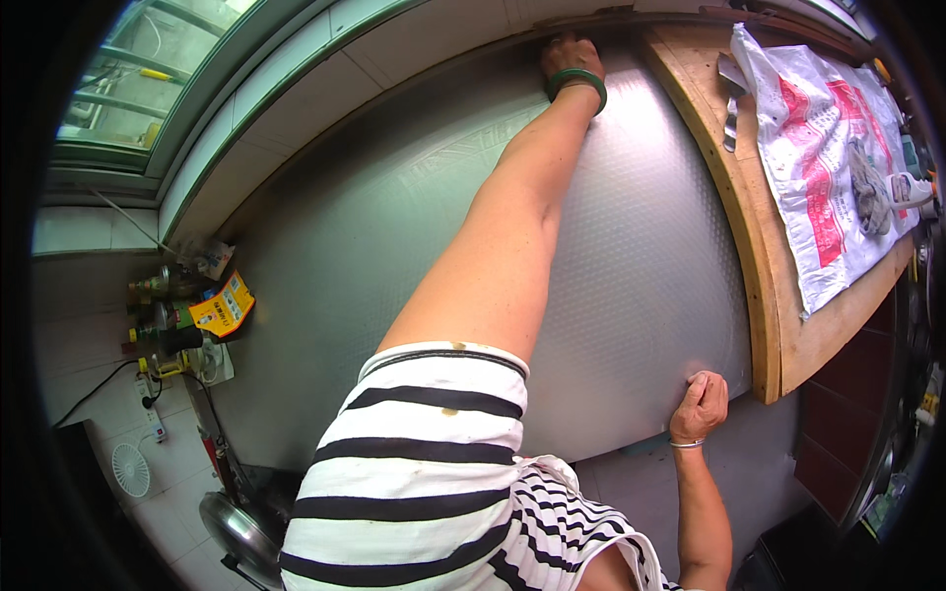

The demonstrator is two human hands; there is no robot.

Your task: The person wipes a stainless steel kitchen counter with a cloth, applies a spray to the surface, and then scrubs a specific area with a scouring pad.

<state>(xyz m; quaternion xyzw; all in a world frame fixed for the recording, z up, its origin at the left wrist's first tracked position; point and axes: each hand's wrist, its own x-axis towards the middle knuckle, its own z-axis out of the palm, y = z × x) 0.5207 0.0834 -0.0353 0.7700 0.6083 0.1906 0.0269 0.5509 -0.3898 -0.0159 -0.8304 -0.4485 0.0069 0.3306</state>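
A stainless-steel countertop (443, 221) with a fine embossed pattern spreads before me. My left hand (573, 57), with a green bangle at the wrist, reaches across to its far edge by the wall. The fingers there are curled down and mostly hidden, so I cannot see whether they hold anything. My right hand (698, 406) is closed in a loose fist at the near edge, the thumb against the bent fingers and nothing visible in it. A silver bracelet (687, 443) circles that wrist. Just beyond this hand lies the corner of a thick wooden board (754, 310).
On the board lie a white plastic sack (783, 155) with red print, a grey cloth (870, 188) and a metal tool (732, 111). Bottles and a yellow packet (225, 306) crowd the left end. Below are a small fan (131, 470), a power strip (150, 414) and a metal pan (233, 517).
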